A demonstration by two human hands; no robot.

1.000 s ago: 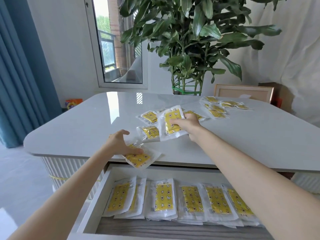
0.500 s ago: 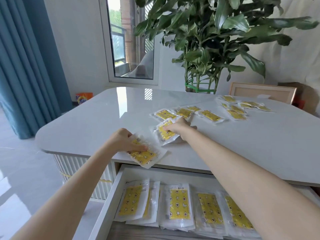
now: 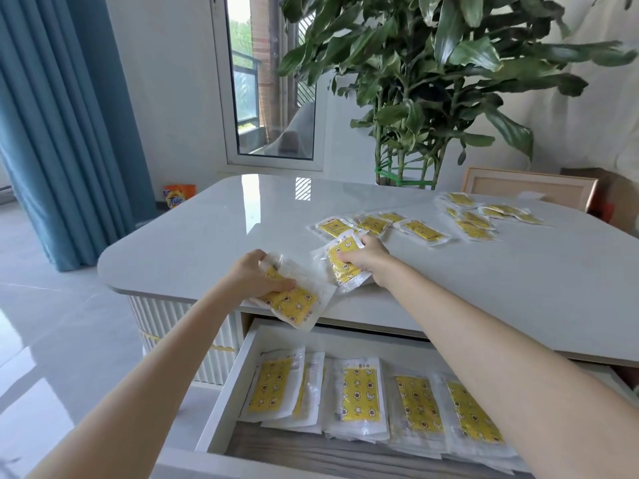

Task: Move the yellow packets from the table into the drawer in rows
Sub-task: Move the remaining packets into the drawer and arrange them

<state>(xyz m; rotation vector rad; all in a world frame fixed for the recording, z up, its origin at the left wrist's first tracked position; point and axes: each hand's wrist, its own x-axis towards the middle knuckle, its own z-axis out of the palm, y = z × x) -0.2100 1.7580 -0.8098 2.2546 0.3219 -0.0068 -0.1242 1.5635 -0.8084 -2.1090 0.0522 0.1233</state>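
From my feed, one blue curtain (image 3: 58,133) fills the far left, with one orange detergent box (image 3: 179,195) on the floor beside it and one window (image 3: 273,98) behind the pale table (image 3: 193,250). My left hand (image 3: 252,276) is at the table's front edge, its thumb and curled fingers pinching the front packet (image 3: 294,304). That packet lies slanted and juts past the edge, above the open drawer (image 3: 224,385). I cannot tell whether a second clear wrapper is caught under those same fingers. In the drawer, the drawer row (image 3: 359,392) runs side by side: I count five yellow faces, the second mostly tucked under the first, and my right forearm hides whatever lies further along. My right hand (image 3: 364,259) is just beside the left, fingers curled round the tilted packet (image 3: 340,271), whose far end is lifted off the table. Just behind it lie four loose packets (image 3: 371,224) in a ragged line, flat on the table. One large leafy plant (image 3: 432,81) stands behind the table. Further right, near the table's back edge, the far heap (image 3: 475,223) holds roughly six overlapping packets, too jumbled for a sure count. One pale picture frame (image 3: 529,184) leans behind it.
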